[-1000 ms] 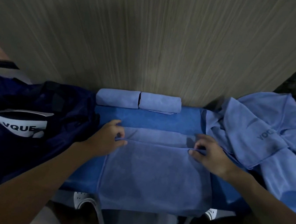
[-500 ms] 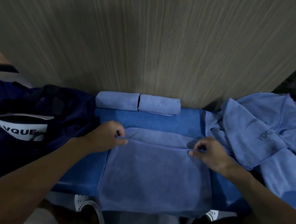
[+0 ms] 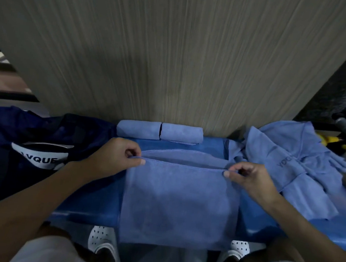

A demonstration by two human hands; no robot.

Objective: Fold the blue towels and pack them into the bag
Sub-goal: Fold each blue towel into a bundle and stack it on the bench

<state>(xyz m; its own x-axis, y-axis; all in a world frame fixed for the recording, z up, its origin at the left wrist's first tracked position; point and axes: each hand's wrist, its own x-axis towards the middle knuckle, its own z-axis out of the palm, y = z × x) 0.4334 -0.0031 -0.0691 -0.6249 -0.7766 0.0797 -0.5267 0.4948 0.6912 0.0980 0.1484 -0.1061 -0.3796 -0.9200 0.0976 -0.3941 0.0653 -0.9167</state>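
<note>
- On a blue bench (image 3: 100, 200) set against a wood-grain wall (image 3: 175, 56), a person works a blue towel (image 3: 179, 202) spread flat at the centre, its near edge hanging over the front of the bench.
- The left hand (image 3: 111, 156) pinches the towel's upper left corner between thumb and forefinger, with the other fingers curled in.
- The right hand (image 3: 250, 179) pinches the upper right corner the same way, thumb under and forefinger bent over the hem.
- Between the two hands the held edge runs taut and straight. A further layer of the same cloth shows just behind it.
- Two folded towels (image 3: 138, 129) lie end to end, touching, at the back of the bench against the wall.
- A dark navy bag (image 3: 7, 134) slumps at the left end, just beside the left wrist, with a white label (image 3: 39, 156) reading "VQUE".
- A heap of loose towels (image 3: 292, 164) sprawls over the right end.
- White perforated shoes (image 3: 101, 239) show below the bench edge.
</note>
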